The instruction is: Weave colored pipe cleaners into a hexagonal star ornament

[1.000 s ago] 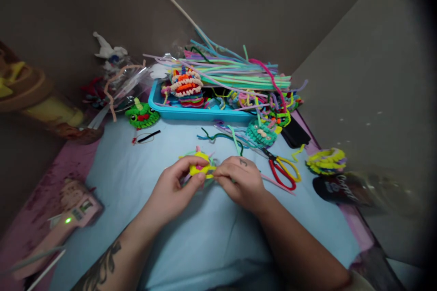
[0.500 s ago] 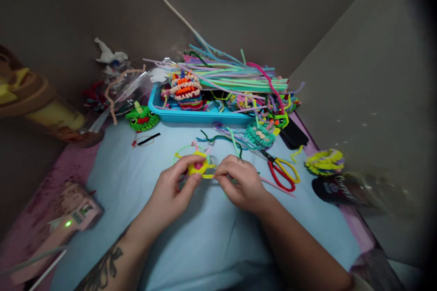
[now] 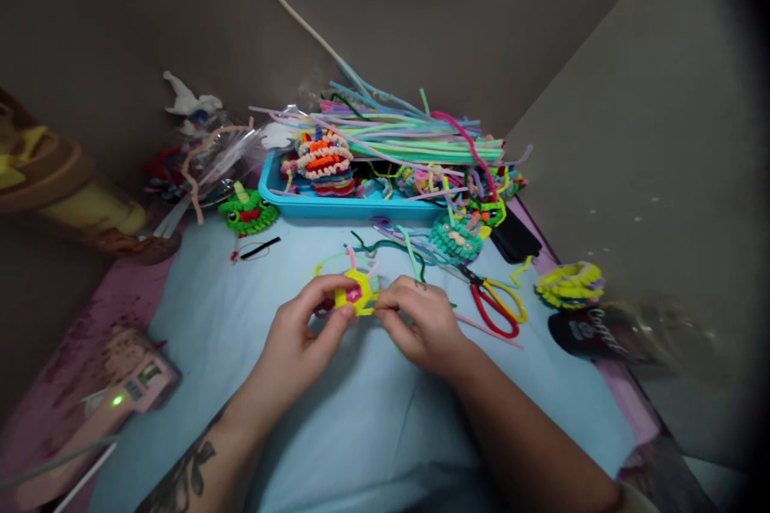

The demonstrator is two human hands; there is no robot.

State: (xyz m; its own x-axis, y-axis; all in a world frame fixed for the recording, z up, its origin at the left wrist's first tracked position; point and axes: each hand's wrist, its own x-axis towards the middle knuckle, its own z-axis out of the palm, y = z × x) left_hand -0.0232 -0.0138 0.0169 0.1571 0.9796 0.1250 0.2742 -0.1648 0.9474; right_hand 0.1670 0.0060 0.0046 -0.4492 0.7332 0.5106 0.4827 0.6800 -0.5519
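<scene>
A small pipe-cleaner piece, yellow around a pink centre, is held up between both hands over the blue cloth. My left hand pinches its left side between thumb and fingers. My right hand is closed at the right, its fingertips gripping the yellow pipe-cleaner ends that stick out of the piece. Green and pink strands loop out behind it. Scissors with red and yellow handles lie right of my right hand. Loose pipe cleaners lie just beyond the hands.
At the back, a blue tray carries bundled pipe cleaners. A green figure, a teal figure, a black phone-like object and a yellow ring-shaped piece surround the work area. A pink glue gun lies left, a dark-lidded cup right.
The yellow piece has turned slightly, showing more of its pink centre, and my hands have drawn a little closer together. The camera view has shifted slightly.
</scene>
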